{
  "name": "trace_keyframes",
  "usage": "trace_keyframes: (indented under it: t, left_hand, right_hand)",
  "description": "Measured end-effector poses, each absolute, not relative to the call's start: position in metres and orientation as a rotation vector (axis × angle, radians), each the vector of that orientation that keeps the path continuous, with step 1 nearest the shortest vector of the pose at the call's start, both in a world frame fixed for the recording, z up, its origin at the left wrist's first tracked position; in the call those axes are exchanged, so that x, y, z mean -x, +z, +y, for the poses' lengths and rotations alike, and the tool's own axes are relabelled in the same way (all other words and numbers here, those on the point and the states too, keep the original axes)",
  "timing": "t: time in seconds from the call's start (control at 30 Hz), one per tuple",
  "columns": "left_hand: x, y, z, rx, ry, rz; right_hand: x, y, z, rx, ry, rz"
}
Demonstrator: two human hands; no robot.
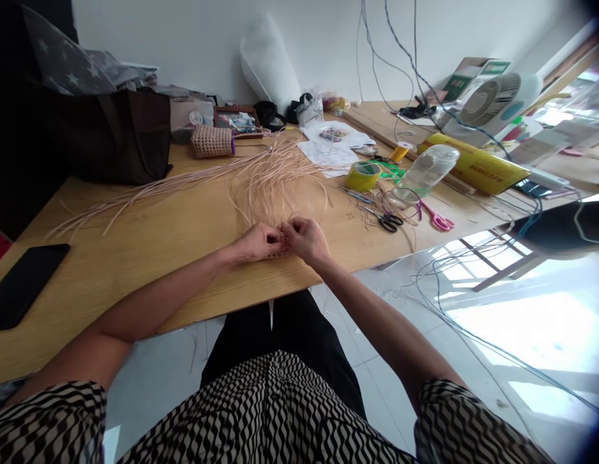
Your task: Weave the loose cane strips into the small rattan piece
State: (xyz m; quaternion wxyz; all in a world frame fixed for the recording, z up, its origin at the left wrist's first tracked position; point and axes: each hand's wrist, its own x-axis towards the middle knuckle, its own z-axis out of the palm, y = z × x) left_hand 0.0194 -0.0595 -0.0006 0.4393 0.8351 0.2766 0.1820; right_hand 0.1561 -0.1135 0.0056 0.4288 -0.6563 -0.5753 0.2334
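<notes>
Close together at the table's front edge, my left hand and my right hand are both closed on a small woven piece. Its lower edge shows under my fingers; the rest is hidden by them. Long pale weaving strands fan out from it across the table, away from me. My fingertips nearly meet, with thumbs and forefingers pinched on the piece. A longer bundle of loose strands stretches off to the left. Behind it lies a finished-looking woven basket with a purple rim.
Black scissors, pink scissors, yellow tape and a clear plastic bottle lie to the right. A black phone is at the left edge, near a dark brown bag. A fan stands at the far right.
</notes>
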Motion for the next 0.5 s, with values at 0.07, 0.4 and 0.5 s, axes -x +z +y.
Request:
trace_keyframes:
  t: [0.07,0.4,0.5]
  left_hand:
    - [-0.016,0.002,-0.055,-2.072,0.392,0.646]
    - [-0.001,0.023,-0.043,-1.946,0.179,0.536]
    - [-0.005,0.022,-0.05,-2.015,0.234,0.563]
  right_hand:
    - [-0.154,0.002,-0.11,1.65,0.617,-1.372]
    - [-0.168,0.009,-0.114,1.398,0.711,-1.464]
    - [-0.169,0.011,-0.118,1.403,0.678,-1.481]
